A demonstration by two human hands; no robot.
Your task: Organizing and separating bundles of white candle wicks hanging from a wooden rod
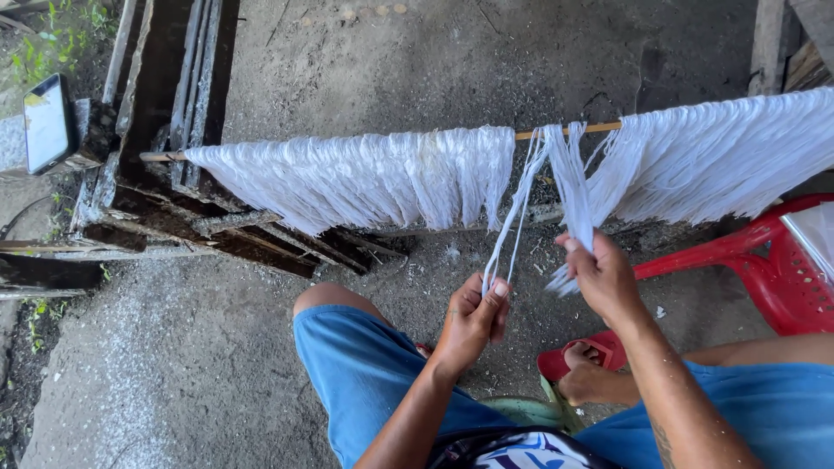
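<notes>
The left hand (473, 317) is pinched shut on a thin bundle of white strands (514, 213), which runs up and to the right to the wooden rod (569, 131). The right hand (601, 276), just beside it, is clamped on a wider tuft (573, 187) (hanging from the same spot on the rod).

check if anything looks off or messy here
Small white bits lie scattered on the concrete floor under the white strands hung on the stick. Otherwise the strands hang evenly; the left hand and right hand each grip some.
</notes>
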